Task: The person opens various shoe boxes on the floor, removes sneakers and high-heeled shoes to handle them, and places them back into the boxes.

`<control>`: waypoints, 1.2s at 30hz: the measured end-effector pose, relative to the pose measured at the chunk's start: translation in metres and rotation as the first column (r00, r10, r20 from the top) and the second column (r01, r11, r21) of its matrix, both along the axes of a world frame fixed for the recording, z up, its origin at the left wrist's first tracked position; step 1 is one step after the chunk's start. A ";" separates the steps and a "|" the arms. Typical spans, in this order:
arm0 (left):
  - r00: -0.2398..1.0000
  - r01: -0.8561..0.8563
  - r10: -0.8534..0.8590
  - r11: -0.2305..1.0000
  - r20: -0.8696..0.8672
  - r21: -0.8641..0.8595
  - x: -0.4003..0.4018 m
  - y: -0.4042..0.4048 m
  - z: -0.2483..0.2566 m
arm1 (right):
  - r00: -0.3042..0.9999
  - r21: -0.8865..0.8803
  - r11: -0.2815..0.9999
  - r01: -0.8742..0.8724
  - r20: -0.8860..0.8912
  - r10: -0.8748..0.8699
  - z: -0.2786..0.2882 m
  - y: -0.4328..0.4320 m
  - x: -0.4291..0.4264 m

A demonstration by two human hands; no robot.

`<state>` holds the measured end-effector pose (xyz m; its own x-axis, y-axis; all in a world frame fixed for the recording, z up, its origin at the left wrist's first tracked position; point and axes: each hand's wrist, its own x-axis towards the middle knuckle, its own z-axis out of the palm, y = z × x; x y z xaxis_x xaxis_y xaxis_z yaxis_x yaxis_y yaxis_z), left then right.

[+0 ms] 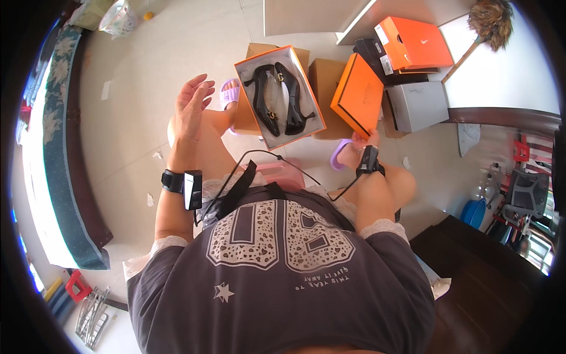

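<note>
My right hand (368, 139) grips the near corner of an orange shoebox lid (360, 95), held tilted to the right of an open shoebox (286, 144). Inside that box lies a pair of black patent heeled pumps, the left shoe (261, 90) and the right shoe (292, 95) side by side with toes at opposite ends. Both carry gold-coloured ornaments, and clear wrapping (271, 95) shows between them. The box rests on a brown cardboard box (246, 117). My left hand (191, 106) is raised left of it, fingers apart, holding nothing.
An orange Nike shoebox (415, 44) and a grey shoebox (418, 106) are stacked at the right, by a feather duster (491, 22). Another cardboard box (325, 77) stands under the lid. A pink stool (283, 170) is beneath me. A cable (305, 170) links my wrist devices.
</note>
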<state>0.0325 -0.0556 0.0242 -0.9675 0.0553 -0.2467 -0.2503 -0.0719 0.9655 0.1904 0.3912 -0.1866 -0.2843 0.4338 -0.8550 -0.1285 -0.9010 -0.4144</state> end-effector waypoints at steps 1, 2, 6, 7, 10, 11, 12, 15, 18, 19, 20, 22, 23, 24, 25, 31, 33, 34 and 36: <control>1.000 0.006 -0.006 1.000 0.016 0.018 0.002 0.003 -0.004 | 0.999 -0.034 0.999 -0.015 0.044 0.016 -0.008 0.003 -0.002; 0.999 0.011 -0.013 0.999 0.031 0.036 0.003 0.006 -0.008 | 0.991 -0.011 0.999 -0.043 0.123 0.044 -0.013 0.008 0.000; 0.991 0.078 -0.092 0.987 0.096 0.144 0.010 0.024 -0.012 | 0.972 0.108 0.992 -0.066 0.232 0.039 -0.034 0.037 0.009; 0.989 0.092 -0.109 0.984 0.105 0.155 0.010 0.025 -0.014 | 0.966 0.110 0.988 -0.108 0.247 0.078 -0.023 0.040 0.007; 0.978 0.128 -0.153 0.976 0.142 0.175 0.007 0.026 -0.021 | 0.949 0.154 0.956 -0.249 0.234 0.209 -0.009 0.057 0.016; 0.974 0.133 -0.160 0.977 0.162 0.168 0.007 0.026 -0.022 | 0.943 0.195 0.932 -0.306 0.194 0.270 -0.015 0.067 0.026; 0.970 0.133 -0.161 0.978 0.180 0.160 0.005 0.025 -0.024 | 0.929 0.239 0.899 -0.366 0.155 0.337 -0.020 0.078 0.031; 0.972 0.107 -0.132 0.986 0.196 0.130 0.004 0.020 -0.030 | 0.877 0.221 0.848 -0.481 0.123 0.465 -0.003 0.052 0.031; 0.971 0.093 -0.130 0.979 0.202 0.183 0.004 0.030 -0.025 | 0.765 0.237 0.744 -0.625 0.377 0.522 -0.002 0.050 0.034; 0.969 0.109 -0.146 0.977 0.202 0.186 0.002 0.030 -0.025 | 0.691 0.203 0.700 -0.684 0.488 0.534 0.002 0.048 0.034; 0.967 0.115 -0.152 0.977 0.206 0.180 0.001 0.030 -0.027 | 0.426 0.175 0.500 -0.848 0.787 0.446 -0.012 0.056 0.032; 0.965 0.127 -0.160 0.979 0.210 0.162 0.001 0.030 -0.031 | 0.364 0.351 0.285 -0.892 0.931 -0.010 -0.002 0.039 0.014; 0.966 0.110 -0.142 0.982 0.214 0.156 0.003 0.028 -0.032 | 0.348 0.387 0.136 -0.912 0.905 -0.244 0.010 0.024 -0.002; 0.967 0.104 -0.136 0.983 0.214 0.154 0.004 0.028 -0.032 | 0.487 0.491 0.008 -0.871 0.867 -0.100 0.040 0.003 -0.022; 0.967 0.098 -0.131 0.983 0.218 0.154 0.006 0.028 -0.034 | 0.590 0.593 -0.100 -0.799 0.805 0.061 0.068 -0.023 -0.040; 0.945 0.216 -0.256 0.956 0.205 0.196 0.002 0.035 -0.057 | 0.231 0.446 -0.656 -0.609 0.891 0.392 0.076 -0.165 -0.092; 0.942 0.229 -0.258 0.962 0.216 0.149 0.005 0.040 -0.056 | -0.037 0.166 -0.692 -0.702 0.962 0.269 0.097 -0.195 -0.106; 0.937 0.250 -0.273 0.960 0.217 0.128 0.006 0.042 -0.053 | -0.148 0.111 -0.647 -0.754 0.932 0.332 0.089 -0.197 -0.112; 0.933 0.274 -0.289 0.957 0.216 0.096 0.008 0.044 -0.048 | -0.140 0.114 -0.548 -0.829 0.906 0.400 0.090 -0.197 -0.117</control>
<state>0.0403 -0.0115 -0.0242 -0.8295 0.3397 -0.4432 -0.4793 -0.0258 0.8773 0.0734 0.1943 -0.0967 -0.7833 0.2767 -0.5567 0.5398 0.7468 -0.3884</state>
